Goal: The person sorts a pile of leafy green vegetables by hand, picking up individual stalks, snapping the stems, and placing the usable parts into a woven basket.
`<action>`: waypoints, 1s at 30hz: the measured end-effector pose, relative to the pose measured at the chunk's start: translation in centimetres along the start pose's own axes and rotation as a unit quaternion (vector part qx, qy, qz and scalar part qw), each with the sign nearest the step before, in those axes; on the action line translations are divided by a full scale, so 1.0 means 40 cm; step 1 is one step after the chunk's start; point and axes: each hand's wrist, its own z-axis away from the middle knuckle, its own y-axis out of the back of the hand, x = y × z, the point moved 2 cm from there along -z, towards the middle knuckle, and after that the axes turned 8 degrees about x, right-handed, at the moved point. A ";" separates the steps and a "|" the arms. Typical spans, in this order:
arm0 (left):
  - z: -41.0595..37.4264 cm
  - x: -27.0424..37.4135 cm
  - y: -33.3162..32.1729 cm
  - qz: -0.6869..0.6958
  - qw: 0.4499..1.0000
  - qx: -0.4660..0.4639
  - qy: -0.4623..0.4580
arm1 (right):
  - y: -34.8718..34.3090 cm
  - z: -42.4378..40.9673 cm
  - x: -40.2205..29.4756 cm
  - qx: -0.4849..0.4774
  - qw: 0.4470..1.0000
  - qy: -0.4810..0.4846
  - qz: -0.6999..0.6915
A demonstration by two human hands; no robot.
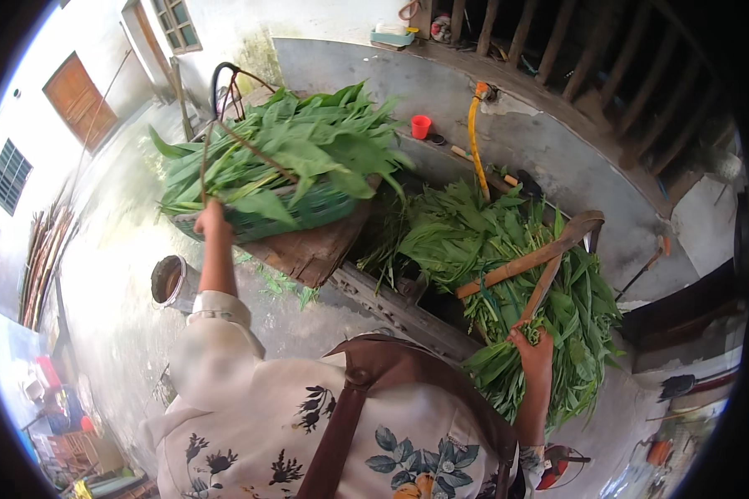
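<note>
My left hand (212, 219) grips the near left rim of a green woven plastic basket (299, 215). Long leafy greens (312, 140) are heaped above its rim. Thin cords run down to it from a dark curved carrying handle (222, 70). On the right lies a second heap of leafy greens (568, 330), under a bent bamboo handle (537, 252). My right hand (532, 344) is closed at the foot of that handle, with small leafy tips showing between thumb and fingers. Leaves hide whatever container is under this heap.
The left basket rests on a worn wooden board (299, 249) beside a long metal frame (406, 312). A bucket (173, 280) stands on the concrete floor. Behind are a red cup (420, 126), a yellow hose (474, 143) and a low grey wall (349, 68).
</note>
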 end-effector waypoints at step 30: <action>0.975 -0.571 0.120 -0.110 0.475 -0.867 0.102 | -0.158 -0.023 -0.185 -0.035 0.976 0.095 -0.191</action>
